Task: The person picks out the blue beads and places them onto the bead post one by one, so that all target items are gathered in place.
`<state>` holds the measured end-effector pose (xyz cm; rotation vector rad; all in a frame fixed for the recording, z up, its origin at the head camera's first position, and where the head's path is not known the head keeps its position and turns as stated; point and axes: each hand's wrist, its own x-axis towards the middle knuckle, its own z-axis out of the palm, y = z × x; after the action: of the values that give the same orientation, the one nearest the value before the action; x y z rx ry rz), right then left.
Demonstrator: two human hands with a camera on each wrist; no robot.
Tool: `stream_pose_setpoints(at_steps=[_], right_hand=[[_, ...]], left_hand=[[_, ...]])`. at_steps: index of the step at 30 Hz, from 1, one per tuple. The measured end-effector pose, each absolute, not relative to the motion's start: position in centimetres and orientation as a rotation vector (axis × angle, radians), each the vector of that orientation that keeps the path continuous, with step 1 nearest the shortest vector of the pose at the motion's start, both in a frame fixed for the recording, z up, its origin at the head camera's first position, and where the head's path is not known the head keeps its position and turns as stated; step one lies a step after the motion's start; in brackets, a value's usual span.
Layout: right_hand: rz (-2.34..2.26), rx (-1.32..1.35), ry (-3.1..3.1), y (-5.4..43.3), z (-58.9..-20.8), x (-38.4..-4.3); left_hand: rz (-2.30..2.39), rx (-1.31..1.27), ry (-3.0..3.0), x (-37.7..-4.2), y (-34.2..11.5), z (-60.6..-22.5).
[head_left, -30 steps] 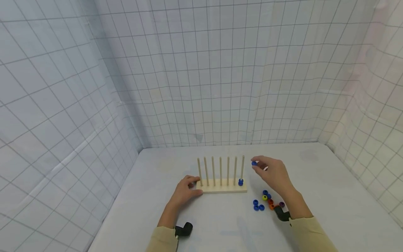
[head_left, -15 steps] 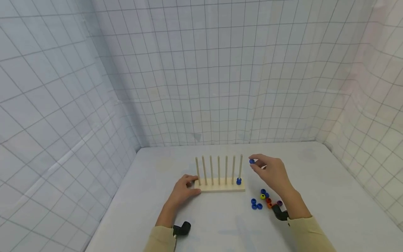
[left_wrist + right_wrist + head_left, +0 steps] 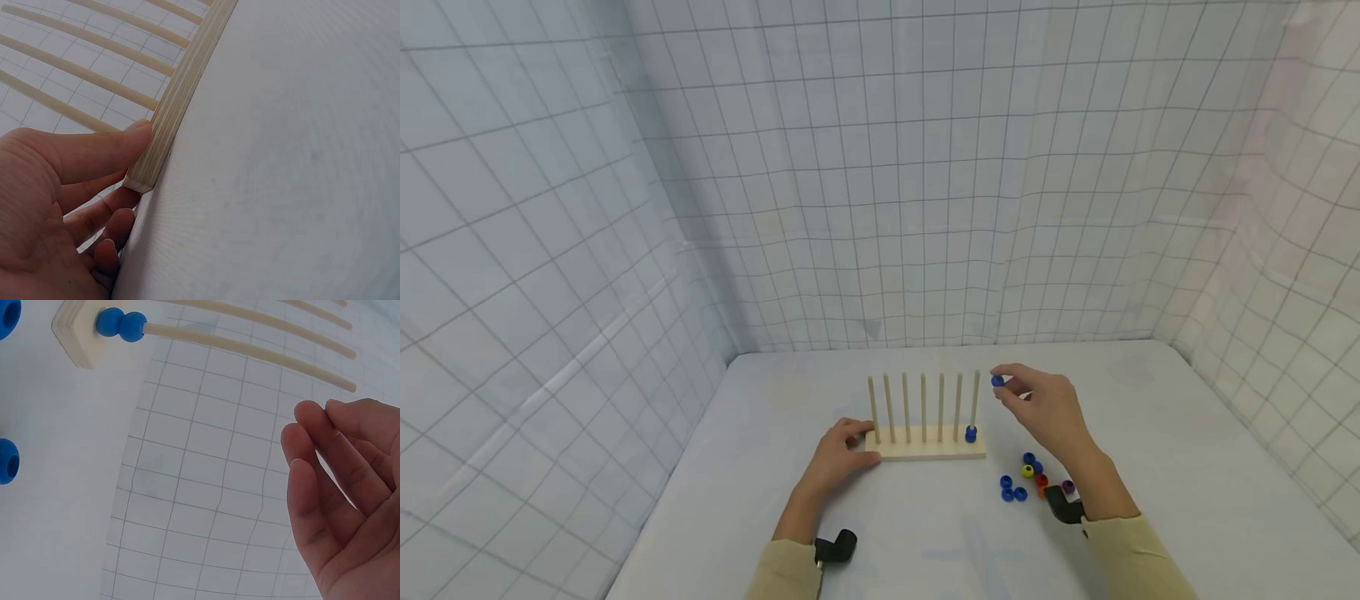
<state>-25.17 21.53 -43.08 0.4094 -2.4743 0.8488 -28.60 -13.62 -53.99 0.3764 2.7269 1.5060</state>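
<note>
A pale wooden peg rack (image 3: pixel 925 451) with a row of several upright pegs stands on the table. Two blue beads (image 3: pixel 121 324) are stacked at the foot of its rightmost peg. My left hand (image 3: pixel 837 457) grips the rack's left end, thumb along the front edge, as the left wrist view also shows (image 3: pixel 75 187). Up beside the top of the rightmost peg, my right hand (image 3: pixel 1043 408) pinches a blue bead (image 3: pixel 997 381) between thumb and fingertips, a small gap from the peg. In the right wrist view the fingers hide that bead almost wholly.
Loose beads lie on the table right of the rack: several blue ones (image 3: pixel 1007 494), a yellow bead (image 3: pixel 1027 472), a red bead (image 3: pixel 1042 481) and a purple bead (image 3: pixel 1068 486). An orange one is partly covered by the right wrist camera (image 3: pixel 1063 505). Grid-patterned sheets (image 3: pixel 880 208) surround the table.
My right hand has moved slightly up and left with the blue bead, closer to the top of the rightmost peg. The left hand keeps its grip on the rack.
</note>
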Motion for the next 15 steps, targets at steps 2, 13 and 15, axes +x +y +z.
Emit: stream_pose_setpoints(at_steps=[2,13,15], right_hand=[[0.842,0.415,-2.462,21.4,-42.9,-25.2],[0.864,0.450,-2.416,20.8,-41.7,-25.0],[0.881,0.458,-2.410,20.6,-41.7,-25.0]], left_hand=[[1.510,0.385,2.726,-28.6,-13.7,-54.0],[1.498,0.397,2.730,-28.6,-13.6,-54.0],[1.493,0.395,2.732,-28.6,-13.6,-54.0]])
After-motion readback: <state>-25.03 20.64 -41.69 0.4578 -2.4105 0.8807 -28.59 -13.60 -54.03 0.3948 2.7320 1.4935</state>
